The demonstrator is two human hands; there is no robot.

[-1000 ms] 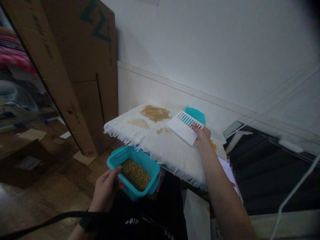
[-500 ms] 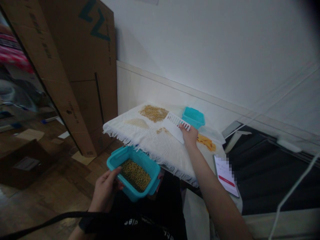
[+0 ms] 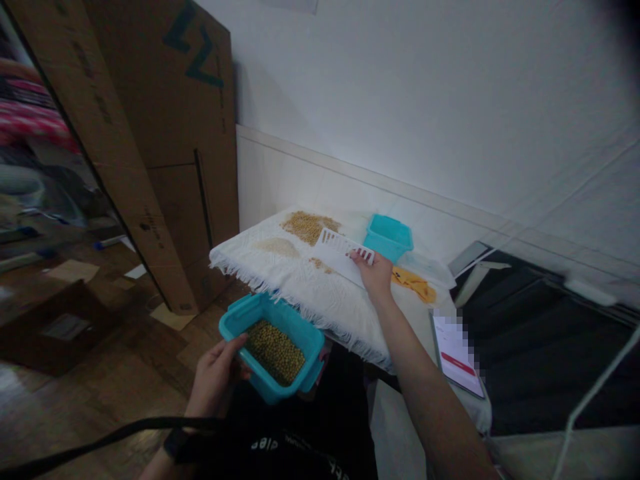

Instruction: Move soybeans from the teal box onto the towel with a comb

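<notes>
My left hand grips the near rim of a teal plastic box half full of greenish beans, held below the front edge of a white fringed cloth. My right hand holds a white slotted scraper flat against the cloth, close to a small patch of beans. A larger heap of tan beans lies at the cloth's far side, with a pale heap of grain to its left.
A second teal box stands behind the scraper, with a yellow pile to its right. A phone lies at the table's right end. Tall cardboard boxes lean at the left. A white cable hangs at right.
My right hand has carried the scraper leftward and down from in front of the second teal box onto the cloth by the small bean patch. The left hand and its box have hardly moved.
</notes>
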